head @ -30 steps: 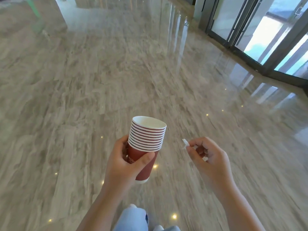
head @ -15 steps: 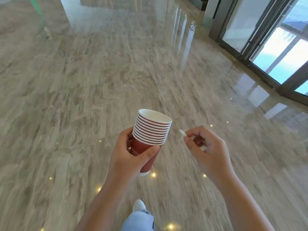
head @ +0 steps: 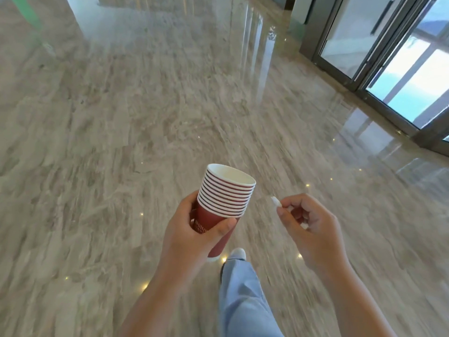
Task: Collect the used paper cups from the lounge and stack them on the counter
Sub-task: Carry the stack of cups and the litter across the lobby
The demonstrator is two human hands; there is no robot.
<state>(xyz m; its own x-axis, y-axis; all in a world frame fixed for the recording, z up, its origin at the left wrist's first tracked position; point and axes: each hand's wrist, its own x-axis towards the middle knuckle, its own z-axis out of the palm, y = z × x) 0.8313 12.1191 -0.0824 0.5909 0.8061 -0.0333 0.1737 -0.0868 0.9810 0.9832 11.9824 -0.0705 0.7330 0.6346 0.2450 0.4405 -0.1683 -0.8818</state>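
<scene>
Closest in, a leg in light blue trousers [head: 243, 302] steps forward, with a white shoe [head: 238, 253] at its tip on the floor. Above it the left hand [head: 192, 239] grips a nested stack of red paper cups [head: 224, 195] round the lowest cup, fingers wrapped behind and thumb across the front. The stack is held in the air at the lower middle of the view, leaning a little to the right, its white mouth open upward. Just beside it, apart from the cups, the right hand [head: 311, 229] pinches a small white scrap [head: 276, 201] between thumb and forefinger, the other fingers curled in.

Beyond the hands a polished, veined stone floor [head: 145, 117] spreads wide ahead and to the left, dotted with small reflected lights. On the right its edge runs diagonally along glass doors [head: 401, 76] in dark metal frames, mirrored in the floor. At the far top left a blurred green shape [head: 28, 10] stands at the floor's margin.
</scene>
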